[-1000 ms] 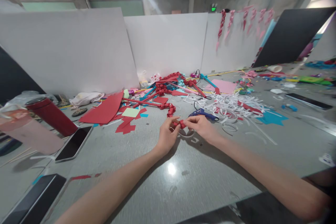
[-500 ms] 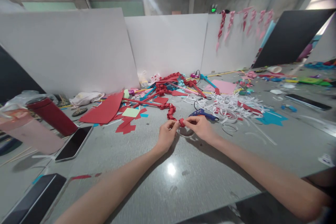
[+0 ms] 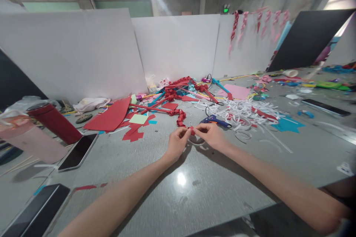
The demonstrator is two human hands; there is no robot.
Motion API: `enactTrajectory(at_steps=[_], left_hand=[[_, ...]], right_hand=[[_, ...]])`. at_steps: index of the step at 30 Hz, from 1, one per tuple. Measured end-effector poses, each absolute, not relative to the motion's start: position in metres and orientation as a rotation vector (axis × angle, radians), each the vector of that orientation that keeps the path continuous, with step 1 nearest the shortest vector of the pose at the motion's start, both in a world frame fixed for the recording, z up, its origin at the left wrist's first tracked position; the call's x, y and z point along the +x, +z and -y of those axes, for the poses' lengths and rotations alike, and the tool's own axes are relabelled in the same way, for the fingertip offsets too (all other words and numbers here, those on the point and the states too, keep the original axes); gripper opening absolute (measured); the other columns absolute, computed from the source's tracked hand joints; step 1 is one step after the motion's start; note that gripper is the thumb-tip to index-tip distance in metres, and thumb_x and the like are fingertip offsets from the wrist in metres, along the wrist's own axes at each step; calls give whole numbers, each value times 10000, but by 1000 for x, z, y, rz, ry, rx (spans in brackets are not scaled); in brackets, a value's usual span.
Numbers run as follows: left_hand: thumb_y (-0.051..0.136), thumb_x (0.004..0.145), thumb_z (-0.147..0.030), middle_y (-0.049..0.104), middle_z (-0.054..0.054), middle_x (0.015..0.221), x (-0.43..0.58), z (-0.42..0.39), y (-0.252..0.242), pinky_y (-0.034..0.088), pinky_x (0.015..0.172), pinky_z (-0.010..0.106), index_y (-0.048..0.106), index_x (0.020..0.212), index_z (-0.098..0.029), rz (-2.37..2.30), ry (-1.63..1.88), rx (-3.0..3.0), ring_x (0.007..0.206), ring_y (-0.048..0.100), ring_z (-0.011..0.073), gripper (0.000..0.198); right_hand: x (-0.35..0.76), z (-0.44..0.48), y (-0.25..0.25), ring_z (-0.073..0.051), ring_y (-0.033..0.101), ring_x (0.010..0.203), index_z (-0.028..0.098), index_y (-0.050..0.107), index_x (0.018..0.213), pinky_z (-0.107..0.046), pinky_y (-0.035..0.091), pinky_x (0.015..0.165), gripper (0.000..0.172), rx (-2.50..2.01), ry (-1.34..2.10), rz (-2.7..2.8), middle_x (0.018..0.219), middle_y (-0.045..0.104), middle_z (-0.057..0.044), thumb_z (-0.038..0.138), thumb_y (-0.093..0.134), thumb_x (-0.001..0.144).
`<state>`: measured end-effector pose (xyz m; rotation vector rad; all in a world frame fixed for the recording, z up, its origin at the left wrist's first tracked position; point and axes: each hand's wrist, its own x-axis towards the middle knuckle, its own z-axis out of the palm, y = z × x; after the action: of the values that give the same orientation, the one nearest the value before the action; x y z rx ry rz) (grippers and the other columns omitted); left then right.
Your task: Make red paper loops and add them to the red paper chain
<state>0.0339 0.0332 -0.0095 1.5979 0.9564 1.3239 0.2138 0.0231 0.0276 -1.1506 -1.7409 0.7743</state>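
Both my hands meet over the grey table [image 3: 144, 163], pinching the near end of a folded red paper chain [image 3: 180, 115]. My left hand [image 3: 177, 143] is closed on the chain from the left, and my right hand [image 3: 211, 135] is closed on it from the right, fingertips almost touching. The chain runs away from my fingers toward a pile of red paper scraps [image 3: 133, 127]. A white paper ring [image 3: 196, 142] lies on the table just under my hands.
A blue hot glue gun [image 3: 215, 120] and a heap of white paper strips [image 3: 244, 113] lie right of my hands. At the left are a red flask [image 3: 55, 122], a phone [image 3: 79, 151] and a large red sheet [image 3: 111, 115]. White partition boards [image 3: 178, 44] stand behind.
My fingers have shifted slightly on the chain's end, folding it tighter, so less red paper shows between them. Both arms stay in the same place.
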Motion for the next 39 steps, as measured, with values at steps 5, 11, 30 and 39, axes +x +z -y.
enactTrajectory(at_steps=[5, 11, 30, 39], left_hand=[[667, 909, -463, 696, 46, 784, 34, -35, -13, 443, 613, 243, 723, 861, -158, -962, 1335, 1626, 654, 582, 134, 314], [642, 933, -442, 710, 62, 834, 34, -35, -13, 459, 702, 263, 730, 868, -153, -945, 1368, 1683, 757, 611, 163, 309], [627, 927, -498, 641, 13, 730, 33, -37, -13, 382, 572, 228, 719, 860, -153, -929, 1325, 1579, 570, 483, 104, 364], [666, 885, -486, 610, 8, 650, 31, -40, -11, 391, 520, 221, 710, 851, -142, -993, 1328, 1469, 517, 488, 99, 349]], right_hand=[[214, -23, 26, -220, 652, 756, 193, 779, 826, -325, 479, 701, 255, -1151, 749, 1764, 817, 756, -52, 406, 649, 877], [214, -23, 27, -221, 666, 770, 172, 789, 851, -316, 489, 714, 323, -1163, 766, 1768, 824, 766, -53, 453, 632, 878], [214, -24, 28, -219, 684, 767, 164, 803, 882, -309, 497, 712, 300, -1168, 740, 1762, 841, 783, -60, 406, 626, 896], [215, -24, 30, -232, 692, 775, 167, 787, 835, -313, 510, 701, 336, -1191, 703, 1763, 837, 782, -67, 457, 627, 890]])
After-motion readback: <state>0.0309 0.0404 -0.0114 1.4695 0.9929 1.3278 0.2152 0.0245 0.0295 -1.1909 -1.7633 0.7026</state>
